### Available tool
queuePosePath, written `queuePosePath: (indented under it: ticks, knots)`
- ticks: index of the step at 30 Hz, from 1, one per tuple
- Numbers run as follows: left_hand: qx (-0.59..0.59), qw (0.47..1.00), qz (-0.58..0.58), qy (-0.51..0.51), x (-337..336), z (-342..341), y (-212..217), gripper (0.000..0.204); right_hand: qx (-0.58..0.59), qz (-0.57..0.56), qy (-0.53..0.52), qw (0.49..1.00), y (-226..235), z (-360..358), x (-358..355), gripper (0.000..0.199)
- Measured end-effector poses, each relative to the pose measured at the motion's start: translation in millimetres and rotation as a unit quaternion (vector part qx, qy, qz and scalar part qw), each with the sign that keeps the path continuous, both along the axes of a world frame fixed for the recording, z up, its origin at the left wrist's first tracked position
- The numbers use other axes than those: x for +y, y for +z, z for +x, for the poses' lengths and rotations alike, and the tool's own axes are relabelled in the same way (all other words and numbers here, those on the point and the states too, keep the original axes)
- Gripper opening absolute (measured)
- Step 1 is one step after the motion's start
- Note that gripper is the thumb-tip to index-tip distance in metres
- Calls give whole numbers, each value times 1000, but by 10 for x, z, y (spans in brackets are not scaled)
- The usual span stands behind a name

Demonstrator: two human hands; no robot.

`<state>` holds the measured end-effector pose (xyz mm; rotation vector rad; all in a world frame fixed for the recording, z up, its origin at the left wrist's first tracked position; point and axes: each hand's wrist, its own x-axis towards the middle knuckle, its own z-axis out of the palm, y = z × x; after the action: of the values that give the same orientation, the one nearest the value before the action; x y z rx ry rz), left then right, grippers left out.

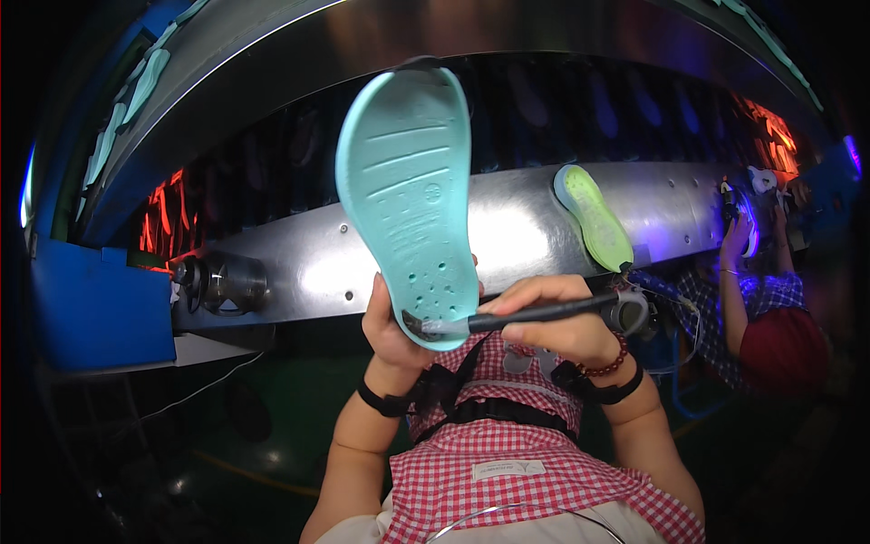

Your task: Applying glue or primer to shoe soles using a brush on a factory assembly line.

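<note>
A turquoise shoe sole [412,181] is held up lengthwise before me, its heel end toward me. My left hand [390,331] grips it at the heel, the thumb along the left edge and other fingers hidden behind. My right hand [571,328] is closed around the black handle of a brush [489,321]. The brush's bristle end touches the heel near its lower left edge, below a group of small holes. At the sole's far tip sits a dark piece [419,63].
A metal ledge [308,254] runs across in front. A yellow-green sole [589,213] lies on it, with a dark bottle [237,283] at the left. Behind, more soles sit in a dark recess with red glowing heaters [165,218]. At right, a co-worker's hand [734,240] handles something.
</note>
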<state>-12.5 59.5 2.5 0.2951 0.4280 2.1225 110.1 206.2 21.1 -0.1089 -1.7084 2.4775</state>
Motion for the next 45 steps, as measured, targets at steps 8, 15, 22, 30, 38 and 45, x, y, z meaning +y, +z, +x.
queuePosePath:
  ticks: [8,15,22,30,38,45]
  knots:
    - [110,980,-141,-83,-97,-217,59,52,108,201,60,972,120,-33,136,23]
    - [94,911,-300,-268,-130,-313,318,55,196,251,107,942,310,-27,372,18]
    - [213,852,-357,-318,-157,-311,483,59,178,295,224,912,442,-47,500,19]
    - [199,880,-328,-281,-377,-491,298,59,164,285,170,929,165,71,589,22]
    - [211,900,-309,-225,-474,-618,314,68,152,268,148,940,76,56,661,24]
    - [207,910,-294,-204,-587,-616,352,69,99,256,88,958,77,35,525,21]
